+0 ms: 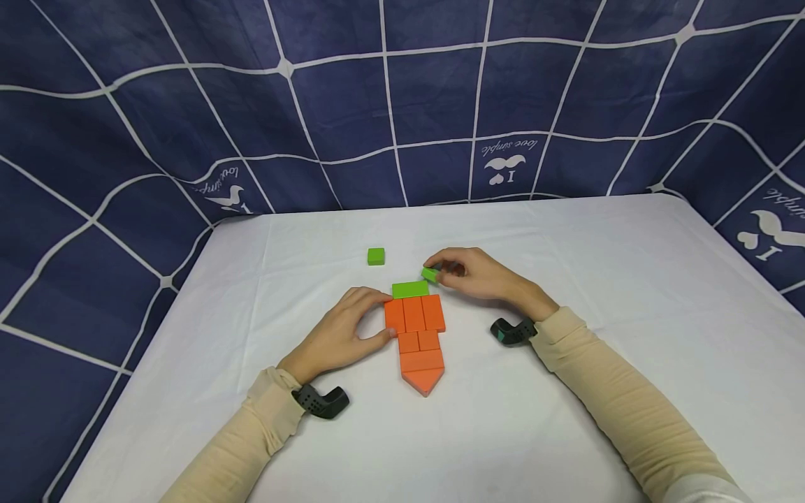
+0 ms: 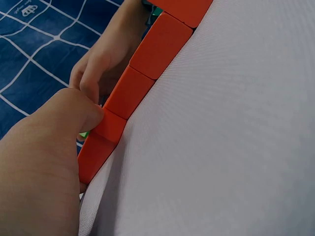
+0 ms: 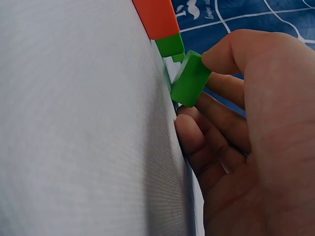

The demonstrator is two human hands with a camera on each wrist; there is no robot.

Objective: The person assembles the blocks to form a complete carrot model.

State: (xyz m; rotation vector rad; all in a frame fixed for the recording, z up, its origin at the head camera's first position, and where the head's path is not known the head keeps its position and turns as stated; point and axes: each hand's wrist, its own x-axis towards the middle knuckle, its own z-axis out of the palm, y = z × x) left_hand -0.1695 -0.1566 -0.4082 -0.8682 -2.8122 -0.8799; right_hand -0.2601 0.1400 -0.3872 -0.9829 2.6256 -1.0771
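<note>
Orange blocks lie side by side in an arrow-like shape, with a pointed orange block (image 1: 424,381) at the near end. My left hand (image 1: 336,335) grips the leftmost orange block (image 1: 394,316) of the upper row, index finger at its far corner and thumb at its near corner. A flat green block (image 1: 410,289) lies along the far side of that row. Between thumb and fingers, my right hand (image 1: 481,274) pinches a small green block (image 3: 191,81), just beyond the flat green one's right end. The right wrist view shows this block tilted.
A loose green block (image 1: 376,256) sits farther back on the white cloth (image 1: 541,433). A dark blue curtain with white lines (image 1: 434,98) hangs behind the table and at both sides. Each wrist carries a black device (image 1: 322,402).
</note>
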